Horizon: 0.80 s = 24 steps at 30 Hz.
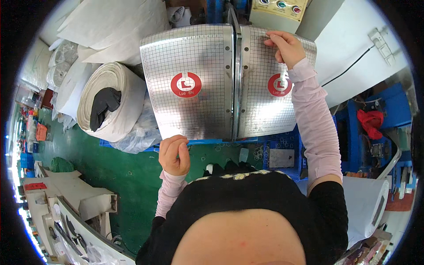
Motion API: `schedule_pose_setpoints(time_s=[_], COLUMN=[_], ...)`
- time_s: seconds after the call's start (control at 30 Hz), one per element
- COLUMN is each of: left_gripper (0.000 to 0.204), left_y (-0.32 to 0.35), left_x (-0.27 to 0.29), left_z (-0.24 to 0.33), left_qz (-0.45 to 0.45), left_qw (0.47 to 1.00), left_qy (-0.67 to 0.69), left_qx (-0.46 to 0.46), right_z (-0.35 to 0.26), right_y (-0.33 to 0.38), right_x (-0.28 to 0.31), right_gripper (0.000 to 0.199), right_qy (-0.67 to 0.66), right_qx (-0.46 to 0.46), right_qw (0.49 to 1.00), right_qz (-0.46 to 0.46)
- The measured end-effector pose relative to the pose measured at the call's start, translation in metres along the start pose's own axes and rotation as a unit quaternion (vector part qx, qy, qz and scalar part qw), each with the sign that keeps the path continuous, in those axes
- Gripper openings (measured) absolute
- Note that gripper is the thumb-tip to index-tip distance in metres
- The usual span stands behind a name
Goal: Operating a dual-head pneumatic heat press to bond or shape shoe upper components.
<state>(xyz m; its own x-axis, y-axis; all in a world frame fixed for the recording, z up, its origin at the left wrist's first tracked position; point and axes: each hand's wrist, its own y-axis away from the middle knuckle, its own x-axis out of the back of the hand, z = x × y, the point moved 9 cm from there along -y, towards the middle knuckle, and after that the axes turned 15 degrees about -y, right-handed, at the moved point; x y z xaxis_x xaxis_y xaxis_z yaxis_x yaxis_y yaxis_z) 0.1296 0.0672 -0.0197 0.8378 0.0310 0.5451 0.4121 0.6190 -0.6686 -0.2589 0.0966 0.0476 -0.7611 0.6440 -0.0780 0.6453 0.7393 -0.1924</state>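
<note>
Two shiny metal plates printed with a black grid, a left plate [194, 115] and a right plate [260, 101], lie side by side before me. Each bears a red round emblem. A narrow upright metal bar [238, 84] runs between them. My left hand [175, 155] is at the near edge of the left plate, its fingers curled closed toward the thumb; whatever they may grip is hidden. Over the far part of the right plate is my right hand [287, 47], loosely bent with fingers apart and no object visible in it. Pale pink sleeves cover both forearms.
A thick white roll [119, 75] with black cloth [105, 106] stands left of the plates. Behind them is a control panel [280, 6] with knobs. A blue crate [282, 143] sits below right, near scattered thin rings. Blue machinery [384, 106] stands farther right.
</note>
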Motion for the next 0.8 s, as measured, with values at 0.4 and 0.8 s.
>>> schedule_pose_setpoints(time_s=[0.4,0.8], left_gripper=[0.017,0.028], left_y=[-0.001,-0.002], left_x=[-0.014,0.003], left_z=[-0.006,-0.008], left_qz=[0.020,0.031], left_qw=[0.995,0.998], left_qy=[0.096,-0.042], left_qx=[0.031,0.021], right_z=[0.001,0.005], right_y=[0.003,0.000], right_x=[0.008,0.009], right_gripper=[0.027,0.027], right_qy=[0.002,-0.007], right_qx=[-0.002,-0.007], right_qw=[1.000,1.000], right_qz=[0.000,0.008])
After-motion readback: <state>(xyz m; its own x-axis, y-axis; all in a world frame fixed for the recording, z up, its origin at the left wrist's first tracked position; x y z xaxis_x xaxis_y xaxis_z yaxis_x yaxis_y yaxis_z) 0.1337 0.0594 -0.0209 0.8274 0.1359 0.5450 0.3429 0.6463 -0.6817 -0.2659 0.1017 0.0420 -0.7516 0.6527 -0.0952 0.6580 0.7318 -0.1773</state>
